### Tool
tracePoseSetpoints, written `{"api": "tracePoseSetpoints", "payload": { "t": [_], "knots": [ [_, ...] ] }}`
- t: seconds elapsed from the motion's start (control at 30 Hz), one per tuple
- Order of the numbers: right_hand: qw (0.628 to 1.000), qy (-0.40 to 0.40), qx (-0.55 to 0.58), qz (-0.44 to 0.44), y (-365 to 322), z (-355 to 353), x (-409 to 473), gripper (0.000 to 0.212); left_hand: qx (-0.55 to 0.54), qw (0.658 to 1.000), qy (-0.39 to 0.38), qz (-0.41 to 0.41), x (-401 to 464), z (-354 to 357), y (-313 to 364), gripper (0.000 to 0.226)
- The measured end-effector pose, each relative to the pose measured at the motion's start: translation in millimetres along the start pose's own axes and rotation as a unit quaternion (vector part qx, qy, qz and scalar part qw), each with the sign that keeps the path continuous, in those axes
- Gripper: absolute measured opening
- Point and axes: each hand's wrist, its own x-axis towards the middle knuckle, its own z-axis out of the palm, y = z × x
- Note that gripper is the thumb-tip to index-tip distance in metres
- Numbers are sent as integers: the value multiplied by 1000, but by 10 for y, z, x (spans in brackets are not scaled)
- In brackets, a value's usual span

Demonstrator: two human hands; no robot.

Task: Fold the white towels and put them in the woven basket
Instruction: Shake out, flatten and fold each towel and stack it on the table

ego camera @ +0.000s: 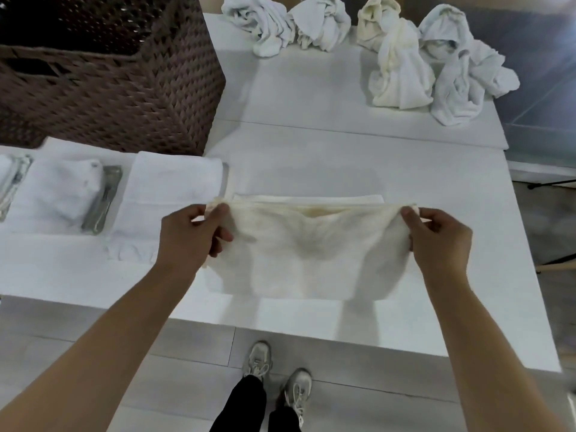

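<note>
A white tabletop (311, 126) stands on a pale grey plank floor (193, 347), evenly lit, with thin dark stand legs (551, 183) on the floor to its right.

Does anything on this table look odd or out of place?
Mostly no. Among the crumpled towels at the table's far edge, one looks yellowish beside the whiter ones, and the towel held by both hands shows a faint yellowish patch near its top edge.

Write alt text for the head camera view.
Left hand and right hand pinch the top corners of a cream towel over a white table. Crumpled towels lie beyond; a woven basket stands far left.
</note>
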Motion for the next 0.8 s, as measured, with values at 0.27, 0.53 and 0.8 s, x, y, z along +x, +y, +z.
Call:
{"api": "tracePoseSetpoints", "payload": {
  "t": [0.27,0.53,0.8],
  "knots": [
    [992,-4,-122,-14,298,548,554,21,6,999,10,-37,680,449,-291,25],
    [973,25,-186,-132,586,765,518,24,59,998,17,27,783,632,-666,45],
    [804,-156,-317,-478,842,904,481,33,393,794,-216,411,-119,1021,-1056,43]
  ]
}}
